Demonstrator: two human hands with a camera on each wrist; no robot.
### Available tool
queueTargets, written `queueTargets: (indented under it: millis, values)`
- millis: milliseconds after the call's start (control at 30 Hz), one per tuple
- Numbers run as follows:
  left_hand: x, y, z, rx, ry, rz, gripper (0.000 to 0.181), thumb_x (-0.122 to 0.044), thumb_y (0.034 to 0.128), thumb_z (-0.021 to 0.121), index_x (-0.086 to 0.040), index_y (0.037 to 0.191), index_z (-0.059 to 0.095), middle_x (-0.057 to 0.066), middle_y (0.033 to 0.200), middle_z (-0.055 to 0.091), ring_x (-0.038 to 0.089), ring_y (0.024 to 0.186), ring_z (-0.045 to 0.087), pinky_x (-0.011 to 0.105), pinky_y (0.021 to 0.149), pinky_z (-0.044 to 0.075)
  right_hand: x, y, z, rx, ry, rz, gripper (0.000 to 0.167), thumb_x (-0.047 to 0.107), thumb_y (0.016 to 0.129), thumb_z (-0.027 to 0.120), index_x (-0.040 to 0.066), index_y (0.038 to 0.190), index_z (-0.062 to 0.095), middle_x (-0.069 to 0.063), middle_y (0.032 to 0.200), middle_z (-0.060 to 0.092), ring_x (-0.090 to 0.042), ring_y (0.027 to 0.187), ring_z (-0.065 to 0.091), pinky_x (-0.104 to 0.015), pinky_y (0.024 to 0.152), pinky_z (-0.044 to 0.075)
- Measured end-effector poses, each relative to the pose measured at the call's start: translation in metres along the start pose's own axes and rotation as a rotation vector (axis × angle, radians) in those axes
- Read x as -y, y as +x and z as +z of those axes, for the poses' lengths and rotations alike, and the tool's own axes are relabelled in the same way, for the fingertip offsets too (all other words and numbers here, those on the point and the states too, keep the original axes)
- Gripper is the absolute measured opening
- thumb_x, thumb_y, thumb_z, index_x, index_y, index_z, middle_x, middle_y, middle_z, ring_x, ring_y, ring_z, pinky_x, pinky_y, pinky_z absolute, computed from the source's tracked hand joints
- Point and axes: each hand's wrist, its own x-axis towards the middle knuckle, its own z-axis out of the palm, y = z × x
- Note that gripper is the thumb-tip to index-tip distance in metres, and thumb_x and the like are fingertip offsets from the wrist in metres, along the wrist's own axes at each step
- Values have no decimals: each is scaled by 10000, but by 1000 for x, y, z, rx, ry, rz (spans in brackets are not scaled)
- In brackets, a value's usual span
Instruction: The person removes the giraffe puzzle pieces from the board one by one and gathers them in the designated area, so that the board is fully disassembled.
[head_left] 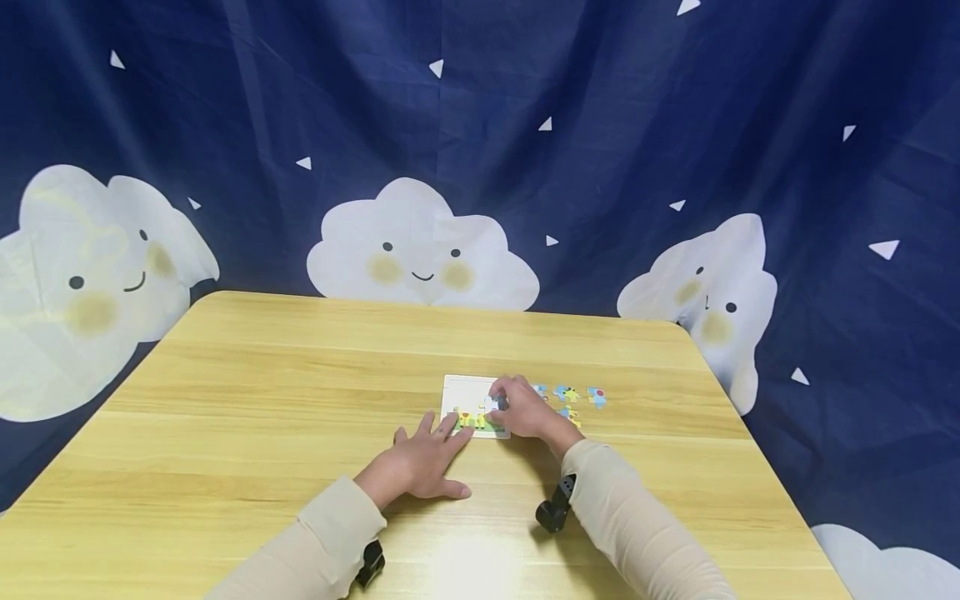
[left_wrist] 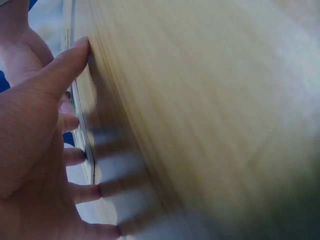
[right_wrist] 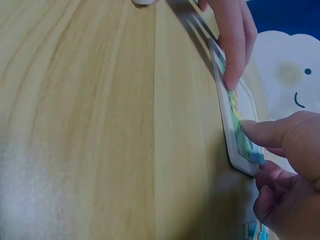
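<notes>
A white-framed jigsaw puzzle board (head_left: 465, 388) lies on the table, with yellow and green pieces fitted along its lower part. My left hand (head_left: 423, 463) is spread flat, its fingertips resting on the board's near left part and the table beside it. Over the board's right side, my right hand (head_left: 522, 408) pinches a bluish puzzle piece (head_left: 492, 403) between thumb and curled fingers. The fingers partly cover that piece. In the right wrist view, the right thumb (right_wrist: 262, 132) touches the fitted area, and a blue piece edge (right_wrist: 256, 158) shows at the board's corner.
Several loose puzzle pieces lie right of the board, among them a blue one with a red spot (head_left: 597, 397) and a yellow-and-blue one (head_left: 567, 393). The wooden table (head_left: 262, 392) extends all around. Behind it hangs a dark blue curtain (head_left: 480, 108) with clouds.
</notes>
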Motion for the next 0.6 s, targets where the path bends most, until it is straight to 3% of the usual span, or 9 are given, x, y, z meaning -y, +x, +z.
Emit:
queueTargets:
  millis: [600]
  values:
    - [1, 2, 1, 6, 16, -2, 869, -668, 801, 564, -232, 1494, 272, 87, 1567, 202, 420, 1399, 207, 684, 963, 291, 0, -5, 2, -26, 16, -25, 232, 134, 877, 666, 101, 1087, 573, -50, 965, 510, -186, 851, 482, -354, 779, 420]
